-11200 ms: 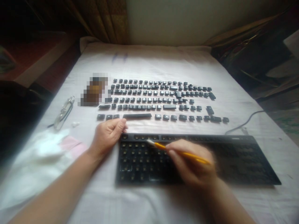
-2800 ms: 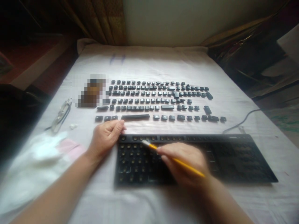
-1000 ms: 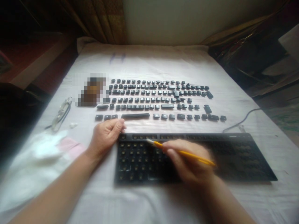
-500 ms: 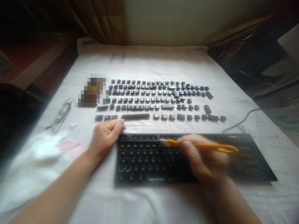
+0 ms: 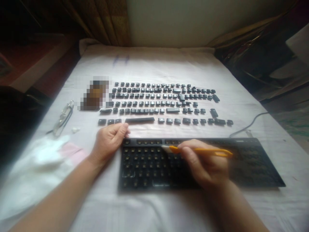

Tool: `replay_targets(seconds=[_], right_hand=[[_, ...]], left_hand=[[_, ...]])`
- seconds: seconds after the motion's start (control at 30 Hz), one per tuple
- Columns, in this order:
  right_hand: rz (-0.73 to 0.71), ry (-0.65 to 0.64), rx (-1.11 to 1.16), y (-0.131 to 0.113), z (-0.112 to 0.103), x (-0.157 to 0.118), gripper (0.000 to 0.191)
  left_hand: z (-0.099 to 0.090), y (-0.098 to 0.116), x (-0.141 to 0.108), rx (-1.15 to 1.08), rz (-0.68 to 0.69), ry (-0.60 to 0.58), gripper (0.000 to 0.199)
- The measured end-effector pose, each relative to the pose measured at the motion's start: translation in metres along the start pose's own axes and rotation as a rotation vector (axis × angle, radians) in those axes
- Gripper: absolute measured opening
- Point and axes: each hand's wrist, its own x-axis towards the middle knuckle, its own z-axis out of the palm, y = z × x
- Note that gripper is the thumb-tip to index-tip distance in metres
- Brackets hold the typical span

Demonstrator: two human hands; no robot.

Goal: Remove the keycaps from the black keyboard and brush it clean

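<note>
A black keyboard base (image 5: 145, 164) with its keycaps off lies on a white cloth. My right hand (image 5: 205, 161) grips an orange brush (image 5: 212, 152) over the upper middle of the base, its pale bristles pointing left at the upper rows. At the base's top left corner rests my left hand (image 5: 111, 138), fingers curled and closed against the edge; whether they pinch the edge is hard to make out. Behind the base, loose black keycaps (image 5: 173, 110) lie in several rows, and a long space bar (image 5: 140, 120) sits just beyond my left hand.
Eyeglasses (image 5: 64, 117) lie at the left, near a blurred-out item (image 5: 94, 95). White and pink fabric (image 5: 41, 167) is bunched at the lower left. A cable (image 5: 251, 122) runs off behind the keyboard's right part.
My right hand and the brush have moved a little to the left along the upper rows. My left hand has stayed in place.
</note>
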Motion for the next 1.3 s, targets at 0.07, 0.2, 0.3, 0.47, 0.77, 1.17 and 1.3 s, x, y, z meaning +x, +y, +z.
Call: replay_targets(seconds=[0.07,0.2,0.3,0.47,0.77,1.17,1.3], right_hand=[[-0.010,-0.003,-0.009,-0.002,0.000,0.002,0.018],[-0.028,-0.044,-0.012,-0.006,-0.002,0.006,0.017],[-0.027,-0.046,0.024,-0.008,-0.003,0.007,0.018],[-0.001,-0.015,0.051,-0.005,-0.002,0.003,0.020],[0.003,0.023,-0.002,0.002,-0.005,-0.001,0.018],[-0.023,-0.088,-0.011,-0.008,-0.004,0.010,0.018],[-0.003,-0.085,0.027,-0.010,-0.003,0.009,0.018]], left_hand=[[0.000,0.000,0.000,0.003,0.003,0.002,0.036],[-0.001,0.001,-0.001,-0.008,0.004,0.004,0.036],[-0.001,0.000,0.000,-0.006,0.003,0.007,0.036],[0.000,-0.002,-0.001,0.003,0.003,0.004,0.037],[0.000,-0.001,0.000,-0.001,0.013,0.009,0.036],[0.000,0.000,0.000,0.005,0.020,0.013,0.036],[-0.001,-0.001,-0.001,0.000,0.021,0.014,0.035]])
